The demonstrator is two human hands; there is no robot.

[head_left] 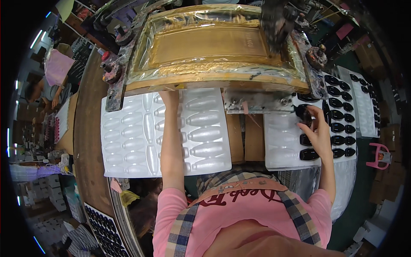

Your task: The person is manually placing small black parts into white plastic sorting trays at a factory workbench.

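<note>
My right hand grips a small glossy black bottle between thumb and fingers, over the right-hand tray. That white moulded tray has several black bottles lying in rows on its right side, while hollows show bare on its left. My left arm reaches over another white moulded tray, whose bottle-shaped hollows hold nothing I can see. Only the wrist end of my left hand shows; its fingers are hidden under the front bar of a printing screen frame.
The wooden frame, covered in gold-stained film, is clamped between two paint-smeared metal arms. A metal bar sits below its front edge. Further trays of black bottles lie lower left and far right. A pink stool stands right; another person is far left.
</note>
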